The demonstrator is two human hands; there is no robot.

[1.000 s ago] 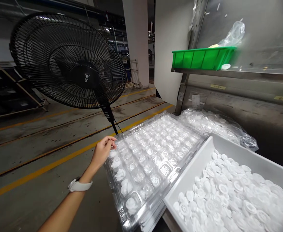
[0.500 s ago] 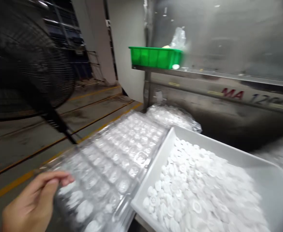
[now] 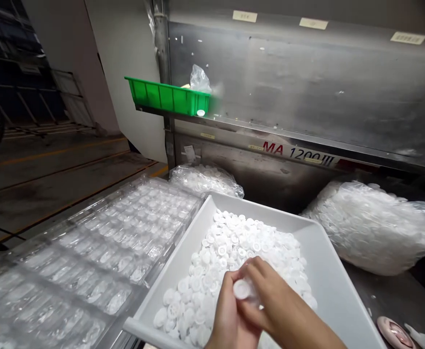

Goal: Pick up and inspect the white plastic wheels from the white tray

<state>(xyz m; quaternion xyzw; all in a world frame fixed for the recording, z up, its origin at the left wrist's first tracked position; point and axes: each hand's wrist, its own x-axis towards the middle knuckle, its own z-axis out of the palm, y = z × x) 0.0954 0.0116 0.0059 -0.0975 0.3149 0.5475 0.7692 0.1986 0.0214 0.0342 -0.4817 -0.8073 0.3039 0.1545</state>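
Over the grey bin (image 3: 161, 281), my left hand (image 3: 229, 312) and my right hand (image 3: 270, 293) are cupped together. Between their curled fingers sit white plastic caps (image 3: 242, 289), one facing me; how many are enclosed is hidden. Below the hands, a heap of loose white round caps (image 3: 197, 286) fills much of the bin, some with ringed faces. Left of the bin lies a clear plastic blister tray (image 3: 88, 261) with rows of pockets, several holding white pieces.
A clear bag of white pieces (image 3: 375, 228) stands right of the bin, and a smaller bag (image 3: 208, 182) lies behind it. A green basket (image 3: 165, 97) rests on the metal ledge (image 3: 288, 138). A pink and white oval object (image 3: 396, 332) lies at lower right.
My left hand has moved right, from the blister tray to above the bin. My right hand has come into view and meets it around white caps. The view has swung right.
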